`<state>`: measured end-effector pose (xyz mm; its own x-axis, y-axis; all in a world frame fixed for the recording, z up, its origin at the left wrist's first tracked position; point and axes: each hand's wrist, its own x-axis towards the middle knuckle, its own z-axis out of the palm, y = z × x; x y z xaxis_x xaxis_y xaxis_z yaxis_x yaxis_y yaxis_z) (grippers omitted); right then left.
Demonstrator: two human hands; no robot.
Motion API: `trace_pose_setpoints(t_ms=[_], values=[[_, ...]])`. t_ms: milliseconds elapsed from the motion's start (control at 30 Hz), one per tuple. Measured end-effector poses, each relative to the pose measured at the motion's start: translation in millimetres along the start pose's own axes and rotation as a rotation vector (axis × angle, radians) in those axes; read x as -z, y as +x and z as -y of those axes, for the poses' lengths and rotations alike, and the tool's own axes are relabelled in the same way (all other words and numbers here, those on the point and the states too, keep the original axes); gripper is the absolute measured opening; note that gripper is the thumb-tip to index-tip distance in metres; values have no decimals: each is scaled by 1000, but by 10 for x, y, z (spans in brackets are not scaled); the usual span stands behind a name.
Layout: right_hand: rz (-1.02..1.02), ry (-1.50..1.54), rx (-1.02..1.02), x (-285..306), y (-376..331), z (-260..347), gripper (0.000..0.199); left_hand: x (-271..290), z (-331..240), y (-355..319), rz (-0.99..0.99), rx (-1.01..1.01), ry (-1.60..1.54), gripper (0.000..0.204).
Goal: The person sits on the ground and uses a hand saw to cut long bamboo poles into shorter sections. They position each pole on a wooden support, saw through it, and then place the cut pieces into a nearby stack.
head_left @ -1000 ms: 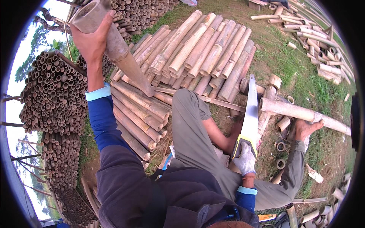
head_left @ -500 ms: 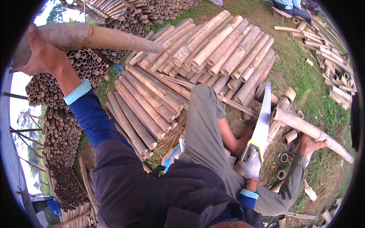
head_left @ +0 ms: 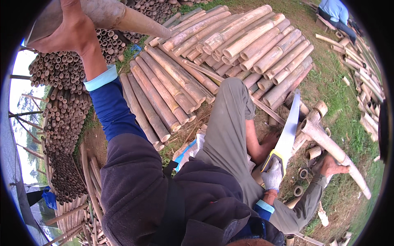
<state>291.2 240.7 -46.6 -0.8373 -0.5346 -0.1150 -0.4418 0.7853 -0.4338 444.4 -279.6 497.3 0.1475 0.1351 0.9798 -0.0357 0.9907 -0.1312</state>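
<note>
My left hand (head_left: 76,35), bare and raised at the upper left, is closed round a thick bamboo pole (head_left: 141,23). In my right hand (head_left: 271,177), which wears a white knitted glove, is a handsaw (head_left: 288,127) with a yellow and black handle. Its blade points up and away from me, toward the far side. To the right of the blade lies a cut bamboo length (head_left: 334,151), slanting over other bamboo pieces. My bare right foot (head_left: 333,166) is against it. The other foot (head_left: 271,139) rests on the ground, left of the saw.
Cut bamboo lengths form a large pile (head_left: 250,45) ahead, with a lower row (head_left: 158,98) beside my left knee. Tall bamboo stacks (head_left: 67,110) stand at the left. Short offcut rings (head_left: 298,190) lie near my right leg. A person in light blue (head_left: 334,11) sits far right, by scattered bamboo.
The view has shifted, so the piles sit farther right. My left hand and its pole have moved up. The bamboo length by my right foot has swung, its right end now lower in view.
</note>
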Motion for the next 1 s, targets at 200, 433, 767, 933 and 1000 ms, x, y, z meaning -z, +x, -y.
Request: trace_pose_setpoints(t_ms=[200, 433, 767, 933, 1000], values=[[-74, 1, 63, -115, 13, -66, 81, 103, 215, -573, -6, -117, 207, 84], [-31, 3, 66, -129, 36, -109, 80, 452, 451, -2582, 612, -56, 199, 90], [-14, -42, 74, -123, -2, -168, 81, 1100, -500, -4248, 1696, 202, 4, 90], [-15, -54, 92, -70, -45, -168, 82, 1280, -249, -4632, 1793, 268, 63, 90], [14, -39, 61, -74, -17, -102, 83, 1549, -8, -4766, 1843, 223, 135, 87]])
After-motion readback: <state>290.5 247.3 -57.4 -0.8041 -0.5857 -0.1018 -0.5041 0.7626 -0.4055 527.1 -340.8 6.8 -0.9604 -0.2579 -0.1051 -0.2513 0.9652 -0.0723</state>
